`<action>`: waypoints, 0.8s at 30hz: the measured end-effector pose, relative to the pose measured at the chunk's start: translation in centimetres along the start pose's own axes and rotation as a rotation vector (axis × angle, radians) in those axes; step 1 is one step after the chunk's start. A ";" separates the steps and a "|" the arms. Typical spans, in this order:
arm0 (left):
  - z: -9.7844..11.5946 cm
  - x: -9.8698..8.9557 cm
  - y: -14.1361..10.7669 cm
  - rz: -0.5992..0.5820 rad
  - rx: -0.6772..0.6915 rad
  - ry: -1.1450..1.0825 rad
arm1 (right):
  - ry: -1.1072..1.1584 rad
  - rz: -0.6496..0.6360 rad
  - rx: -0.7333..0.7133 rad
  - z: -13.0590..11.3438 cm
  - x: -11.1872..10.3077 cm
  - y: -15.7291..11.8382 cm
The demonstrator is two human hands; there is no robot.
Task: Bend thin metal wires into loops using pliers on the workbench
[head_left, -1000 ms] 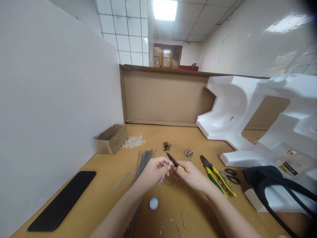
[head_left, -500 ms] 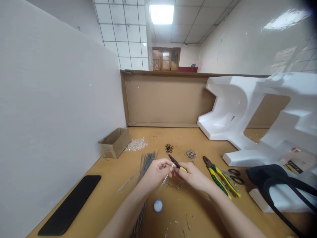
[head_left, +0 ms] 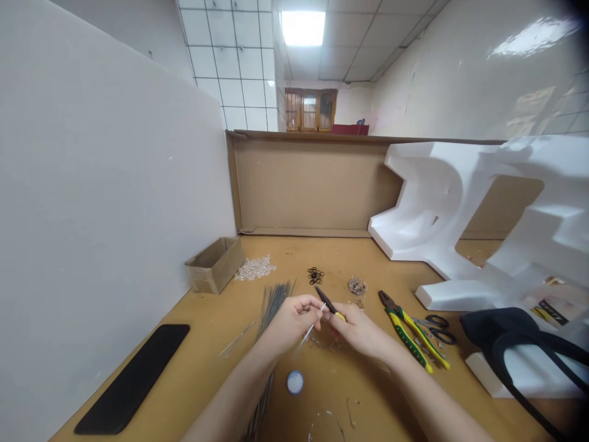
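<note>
My left hand (head_left: 294, 318) pinches a thin, pale wire (head_left: 307, 334) that slants down to the left below the fingers. Against it on the right, my right hand (head_left: 350, 325) is closed round small pliers (head_left: 324, 298) with dark jaws and a yellow handle; the jaws point up and left. The wire's upper end lies beside the pliers, and whether the jaws touch it cannot be made out. A bundle of grey wires (head_left: 275, 302) runs under my left wrist. Below the hands is a round white disc (head_left: 294, 382) with a blue rim.
Beyond the hands lie black rings (head_left: 315, 275), clear beads (head_left: 256, 268), a coil of metal pieces (head_left: 357, 285) and a cardboard box (head_left: 214, 266). Larger green-yellow pliers (head_left: 405, 331), scissors (head_left: 439, 329), a black strap (head_left: 499, 334) and white foam (head_left: 414, 215) are right. A black pad (head_left: 133, 379) sits left.
The whole view has shifted very slightly. Both hands keep nearly the same pose, with the wire and the small pliers still held.
</note>
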State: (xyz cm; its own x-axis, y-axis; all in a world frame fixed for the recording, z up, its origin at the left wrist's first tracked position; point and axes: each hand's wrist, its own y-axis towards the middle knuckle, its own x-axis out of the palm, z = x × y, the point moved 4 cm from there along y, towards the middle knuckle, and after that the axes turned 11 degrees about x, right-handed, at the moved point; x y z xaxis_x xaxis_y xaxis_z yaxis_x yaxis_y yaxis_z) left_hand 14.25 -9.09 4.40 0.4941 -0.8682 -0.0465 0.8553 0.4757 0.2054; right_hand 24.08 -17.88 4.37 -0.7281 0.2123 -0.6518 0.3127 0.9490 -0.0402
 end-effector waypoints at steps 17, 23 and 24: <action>0.4 -0.2 -0.1 -0.019 -0.031 0.037 | -0.082 0.114 -0.001 -0.1 0.0 -0.1; 0.5 -0.2 -0.2 -0.029 -0.032 0.055 | -0.211 0.230 0.050 0.1 0.1 0.1; 0.5 -0.2 -0.2 -0.031 -0.026 0.058 | -0.228 0.242 0.064 0.2 0.2 0.2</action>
State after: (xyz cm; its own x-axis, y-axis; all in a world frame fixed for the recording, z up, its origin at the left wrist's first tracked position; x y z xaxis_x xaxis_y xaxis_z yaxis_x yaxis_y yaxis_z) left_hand 13.93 -9.09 4.84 0.4744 -0.8736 -0.1089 0.8739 0.4525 0.1777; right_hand 24.17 -17.73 4.08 -0.4752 0.3656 -0.8003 0.5031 0.8591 0.0938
